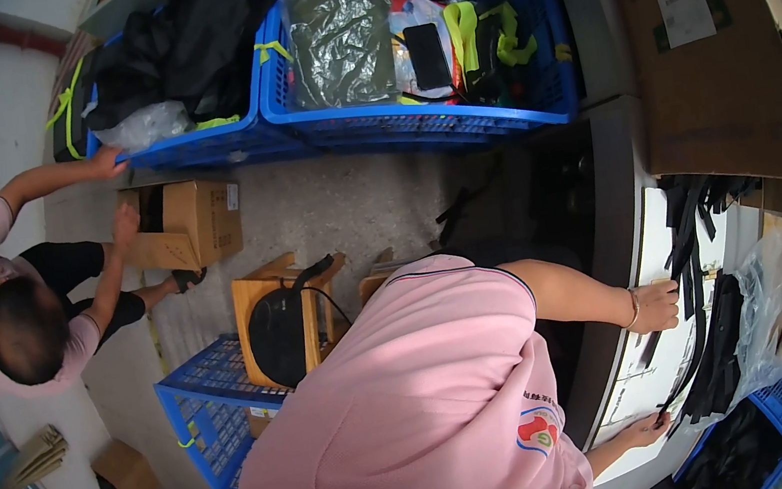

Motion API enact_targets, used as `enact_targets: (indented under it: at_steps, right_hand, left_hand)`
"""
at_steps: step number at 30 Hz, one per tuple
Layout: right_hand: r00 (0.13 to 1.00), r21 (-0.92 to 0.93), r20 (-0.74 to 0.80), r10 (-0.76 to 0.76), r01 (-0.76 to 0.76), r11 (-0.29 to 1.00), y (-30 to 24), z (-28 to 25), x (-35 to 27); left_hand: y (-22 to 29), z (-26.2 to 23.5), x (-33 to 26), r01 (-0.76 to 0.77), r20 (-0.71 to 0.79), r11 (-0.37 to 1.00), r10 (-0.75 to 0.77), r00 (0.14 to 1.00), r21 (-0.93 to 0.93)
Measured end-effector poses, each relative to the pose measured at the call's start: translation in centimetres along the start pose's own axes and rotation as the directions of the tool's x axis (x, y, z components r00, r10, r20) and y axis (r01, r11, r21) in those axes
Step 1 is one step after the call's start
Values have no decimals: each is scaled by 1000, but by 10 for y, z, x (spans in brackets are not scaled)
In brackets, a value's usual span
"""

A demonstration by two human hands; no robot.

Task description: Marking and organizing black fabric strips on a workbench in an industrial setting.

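My left hand (658, 306), with a bracelet at the wrist, is closed around a black strap over the white tabletop (627, 401). Nearer to me, my right hand (646, 431) pinches the lower end of a thin black strap (691, 380). Its fingertips are small in view. Beside my hands lies a bundle of black straps (720, 347), and more black straps (684, 211) hang near the upper part of the table. Clear plastic wrapping (768, 299) lies to the right of the bundle.
A large cardboard box (710, 45) stands beyond the table. Blue crates (421, 108) hold packaged goods, a phone (427, 57) and black fabric. At left, a co-worker (22, 310) reaches to a crate and an open carton (206, 222). A wooden chair (272, 328) stands behind me.
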State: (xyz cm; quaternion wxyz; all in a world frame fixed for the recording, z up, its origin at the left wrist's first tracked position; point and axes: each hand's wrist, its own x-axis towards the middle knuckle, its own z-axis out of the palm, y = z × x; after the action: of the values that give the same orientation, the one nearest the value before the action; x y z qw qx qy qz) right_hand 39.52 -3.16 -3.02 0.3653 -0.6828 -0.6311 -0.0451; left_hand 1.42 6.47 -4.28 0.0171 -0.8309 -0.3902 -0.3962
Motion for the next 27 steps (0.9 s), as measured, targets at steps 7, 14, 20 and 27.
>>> enact_targets:
  at_steps: [7, 14, 20, 27]
  right_hand:
    - [998, -16, -21, -54, 53, 998, 0, 2, -1]
    - [996, 11, -22, -86, 86, 996, 3, 2, -1]
    - [993, 33, -30, -111, 112, 993, 4, 3, 0]
    - [995, 14, -22, -97, 97, 995, -2, 2, -2]
  left_hand:
    - [0, 2, 1, 1, 55, 1000, -3, 998, 21]
    - [0, 7, 1, 12, 114, 1000, -15, 993, 29]
    - [0, 3, 0, 12, 46, 1000, -13, 999, 13]
    - [0, 5, 1, 4, 48, 999, -6, 999, 34]
